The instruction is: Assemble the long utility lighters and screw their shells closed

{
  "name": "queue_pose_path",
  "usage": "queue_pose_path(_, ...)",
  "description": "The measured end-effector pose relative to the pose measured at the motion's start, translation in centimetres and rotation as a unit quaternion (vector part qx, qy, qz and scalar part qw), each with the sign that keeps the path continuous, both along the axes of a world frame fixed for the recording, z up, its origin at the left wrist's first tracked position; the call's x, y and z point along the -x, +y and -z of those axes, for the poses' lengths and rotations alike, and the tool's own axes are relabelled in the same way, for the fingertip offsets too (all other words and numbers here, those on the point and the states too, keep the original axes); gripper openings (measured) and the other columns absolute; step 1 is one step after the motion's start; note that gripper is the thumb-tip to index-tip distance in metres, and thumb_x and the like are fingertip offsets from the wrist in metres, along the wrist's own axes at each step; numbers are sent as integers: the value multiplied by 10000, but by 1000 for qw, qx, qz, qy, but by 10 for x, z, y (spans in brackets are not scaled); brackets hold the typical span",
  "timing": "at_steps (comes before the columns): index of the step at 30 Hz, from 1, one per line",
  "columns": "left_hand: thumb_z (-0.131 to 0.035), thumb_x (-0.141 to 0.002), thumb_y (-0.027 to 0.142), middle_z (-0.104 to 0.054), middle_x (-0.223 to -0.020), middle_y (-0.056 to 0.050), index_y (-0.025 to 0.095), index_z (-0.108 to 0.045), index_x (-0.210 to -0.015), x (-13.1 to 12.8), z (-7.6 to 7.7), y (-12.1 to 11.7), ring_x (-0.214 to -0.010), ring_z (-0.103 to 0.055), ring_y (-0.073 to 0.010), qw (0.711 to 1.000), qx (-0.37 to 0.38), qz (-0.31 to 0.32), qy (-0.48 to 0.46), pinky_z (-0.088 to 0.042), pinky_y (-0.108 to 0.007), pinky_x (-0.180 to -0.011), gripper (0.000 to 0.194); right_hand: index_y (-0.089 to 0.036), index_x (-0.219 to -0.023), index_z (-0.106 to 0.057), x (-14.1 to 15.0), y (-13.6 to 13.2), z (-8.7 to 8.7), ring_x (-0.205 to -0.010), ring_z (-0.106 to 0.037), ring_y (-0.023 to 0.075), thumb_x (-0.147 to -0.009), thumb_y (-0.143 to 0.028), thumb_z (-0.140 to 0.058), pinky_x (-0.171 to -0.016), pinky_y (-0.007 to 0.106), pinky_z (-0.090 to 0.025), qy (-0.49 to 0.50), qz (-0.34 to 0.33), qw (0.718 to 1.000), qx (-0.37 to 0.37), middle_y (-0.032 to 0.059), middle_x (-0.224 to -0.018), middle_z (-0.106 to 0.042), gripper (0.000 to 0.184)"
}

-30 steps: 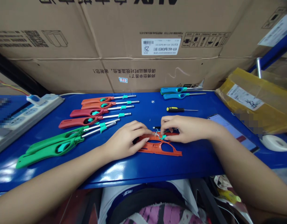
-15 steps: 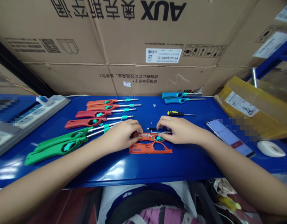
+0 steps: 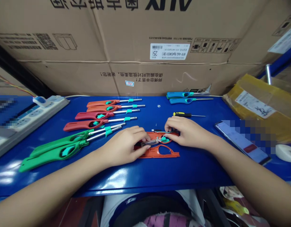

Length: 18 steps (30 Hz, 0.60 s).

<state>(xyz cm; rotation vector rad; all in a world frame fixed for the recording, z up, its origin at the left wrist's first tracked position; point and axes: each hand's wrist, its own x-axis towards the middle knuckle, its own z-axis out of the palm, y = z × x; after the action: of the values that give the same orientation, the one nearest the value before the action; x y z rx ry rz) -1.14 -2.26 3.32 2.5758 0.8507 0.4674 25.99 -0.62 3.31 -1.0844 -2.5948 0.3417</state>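
My left hand (image 3: 128,146) pinches a clear fuel tank (image 3: 151,142) between thumb and fingers, tilted over the opened orange lighter. The upper orange casing half (image 3: 153,135) has a teal trigger (image 3: 164,139) and thin wires in it. The other orange casing half (image 3: 157,155) lies just nearer to me, partly under my left fingers. My right hand (image 3: 183,130) is closed at the barrel end of the upper half, by the wires; its fingers hide what they grip. A small black part (image 3: 157,130) lies just beyond the casing.
Several orange and red lighters (image 3: 98,115) and green lighters (image 3: 55,154) lie left; blue lighters (image 3: 183,101) lie at the back. A screwdriver (image 3: 183,114), phone (image 3: 242,142), white mouse (image 3: 286,153) and yellow package (image 3: 251,107) are right. A power strip (image 3: 29,121) stands left, a carton (image 3: 126,44) behind.
My left hand has raised and tilted the clear fuel tank from the upper casing half. My right hand stays near the trigger. The view has shifted slightly.
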Motion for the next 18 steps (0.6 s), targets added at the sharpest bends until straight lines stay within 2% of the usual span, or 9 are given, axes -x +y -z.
queue_pose_path(5, -578, -983, 333, -656, -993, -47, 194, -693, -1056, 0, 6, 2, -941, -605, -203, 1000, 2, 15, -2, -484, -345, -844, 194, -202, -879, -524, 1, 0, -1, -797, -527, 184, -967, -245, -574, -756, 321, -402, 5, -20, 999, -49, 31, -857, -611, 111)
queue_pose_path(9, -535, -1015, 345, -647, -1091, -63, 198, -705, -1078, 1, 8, 6, -1005, -596, -201, 1000, -12, 12, -26, -478, -366, -931, 234, -200, -875, -531, 0, -4, -5, -758, -531, 166, -952, -231, -579, -731, 304, -382, 40, -15, 995, -90, 16, -816, -612, 95)
queue_pose_path(11, -512, -1026, 335, -647, -1094, -65, 194, -704, -1080, 2, 9, 8, -1016, -593, -204, 1000, -13, 16, -17, -479, -369, -940, 244, -201, -846, -540, -1, -7, -7, -707, -511, 146, -938, -238, -591, -707, 290, -372, 49, -27, 996, -75, -3, -771, -598, 112)
queue_pose_path(14, -512, -1027, 353, -648, -1091, -69, 185, -699, -1105, 4, 10, 10, -1030, -605, -203, 1000, -13, 17, -12, -489, -359, -946, 263, -202, -828, -553, -2, -11, -12, -646, -483, 122, -927, -252, -599, -650, 270, -347, 38, -61, 997, -7, -29, -712, -564, 120)
queue_pose_path(18, -532, -1015, 390, -651, -1096, -74, 184, -701, -1133, 4, 10, 11, -1013, -629, -208, 1000, -27, 10, -5, -511, -364, -922, 291, -203, -815, -563, -3, -14, -15, -624, -473, 112, -912, -208, -583, -598, 268, -298, -30, -90, 994, 57, -39, -698, -549, 100)
